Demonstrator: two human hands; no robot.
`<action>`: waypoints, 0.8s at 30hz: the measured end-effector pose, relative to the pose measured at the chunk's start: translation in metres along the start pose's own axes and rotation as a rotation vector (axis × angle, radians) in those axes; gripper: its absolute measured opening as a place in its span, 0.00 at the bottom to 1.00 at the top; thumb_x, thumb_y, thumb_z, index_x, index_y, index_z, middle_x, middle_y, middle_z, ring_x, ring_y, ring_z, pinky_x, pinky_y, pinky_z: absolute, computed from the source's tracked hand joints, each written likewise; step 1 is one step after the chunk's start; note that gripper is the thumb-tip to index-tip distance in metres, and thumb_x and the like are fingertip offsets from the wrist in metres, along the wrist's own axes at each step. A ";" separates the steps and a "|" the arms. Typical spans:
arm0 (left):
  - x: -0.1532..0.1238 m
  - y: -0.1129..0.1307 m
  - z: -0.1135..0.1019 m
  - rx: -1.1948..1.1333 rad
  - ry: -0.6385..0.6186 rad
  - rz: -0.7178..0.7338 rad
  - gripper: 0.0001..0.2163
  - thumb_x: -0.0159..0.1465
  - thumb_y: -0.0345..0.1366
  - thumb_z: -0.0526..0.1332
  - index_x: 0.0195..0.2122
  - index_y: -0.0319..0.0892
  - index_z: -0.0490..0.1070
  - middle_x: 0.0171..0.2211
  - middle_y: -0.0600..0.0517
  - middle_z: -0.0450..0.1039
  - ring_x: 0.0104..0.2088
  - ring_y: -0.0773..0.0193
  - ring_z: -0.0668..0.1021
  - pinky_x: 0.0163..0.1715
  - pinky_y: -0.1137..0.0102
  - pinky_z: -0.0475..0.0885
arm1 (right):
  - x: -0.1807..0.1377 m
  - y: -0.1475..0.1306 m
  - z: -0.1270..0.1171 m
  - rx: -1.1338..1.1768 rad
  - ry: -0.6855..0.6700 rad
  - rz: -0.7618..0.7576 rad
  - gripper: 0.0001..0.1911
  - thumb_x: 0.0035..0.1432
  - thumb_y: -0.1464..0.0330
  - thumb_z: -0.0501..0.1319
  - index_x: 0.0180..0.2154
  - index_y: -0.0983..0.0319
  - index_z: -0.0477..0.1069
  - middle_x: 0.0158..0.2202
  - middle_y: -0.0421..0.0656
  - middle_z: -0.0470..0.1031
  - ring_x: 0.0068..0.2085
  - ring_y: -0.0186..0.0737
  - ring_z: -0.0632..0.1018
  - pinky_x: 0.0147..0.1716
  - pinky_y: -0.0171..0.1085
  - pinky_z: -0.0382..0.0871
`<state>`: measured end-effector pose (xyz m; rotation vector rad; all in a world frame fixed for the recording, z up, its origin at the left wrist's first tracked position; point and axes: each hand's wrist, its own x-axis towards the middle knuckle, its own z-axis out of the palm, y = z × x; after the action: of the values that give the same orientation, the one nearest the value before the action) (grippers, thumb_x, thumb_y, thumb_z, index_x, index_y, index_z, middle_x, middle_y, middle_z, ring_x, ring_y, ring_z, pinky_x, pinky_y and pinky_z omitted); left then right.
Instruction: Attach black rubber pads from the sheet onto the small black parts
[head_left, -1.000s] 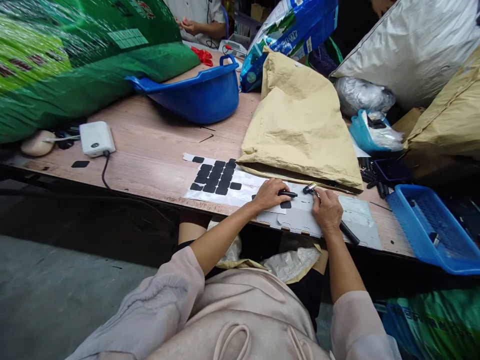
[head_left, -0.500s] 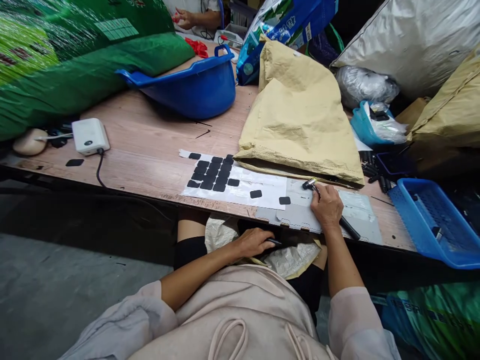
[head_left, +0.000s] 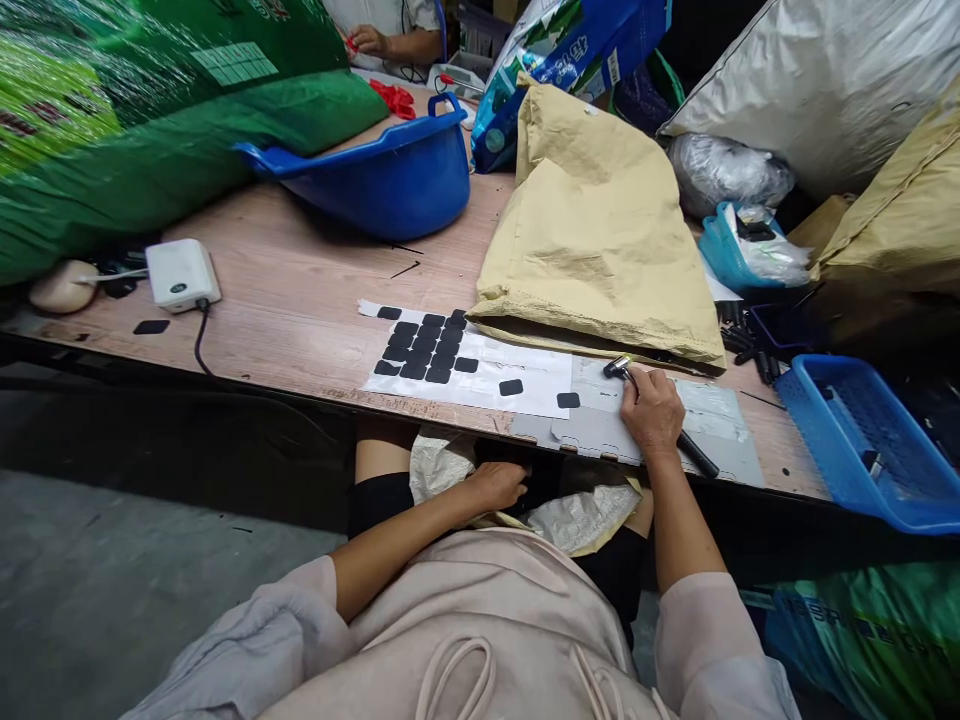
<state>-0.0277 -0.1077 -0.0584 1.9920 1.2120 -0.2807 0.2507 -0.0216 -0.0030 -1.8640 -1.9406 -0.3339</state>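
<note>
Left hand (head_left: 501, 484) rests below the table edge (head_left: 300, 385) at the lap bag (head_left: 581, 520); its grasp is hidden. Right hand (head_left: 651, 412) is closed around 1 black-handled tool (head_left: 696, 457). The handle trails back-right and the metal head points away-left beyond the fingers, over the grey card (head_left: 592, 432). Print on the green sack (head_left: 150, 150) is illegible.

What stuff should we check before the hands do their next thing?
1. Right hand grips the black-handled tool: ok.
2. Its head over the grey card: ok.
3. Left hand up on the table: not ok, it is down at the lap bag.
4. Something in that hand: cannot tell, its grip is hidden.
5. Loose black pad lies flat on the white sheet: ok.
</note>
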 end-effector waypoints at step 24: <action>0.142 0.111 -0.216 0.059 0.668 0.041 0.12 0.70 0.39 0.60 0.50 0.40 0.78 0.49 0.41 0.79 0.53 0.49 0.79 0.54 0.61 0.74 | -0.001 -0.007 -0.001 0.037 -0.031 0.019 0.15 0.66 0.68 0.57 0.50 0.59 0.77 0.41 0.48 0.74 0.43 0.47 0.69 0.42 0.42 0.64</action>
<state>0.0968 0.1116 0.0671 2.2379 1.5675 0.4110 0.2440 -0.0237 -0.0021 -1.8733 -1.9353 -0.2626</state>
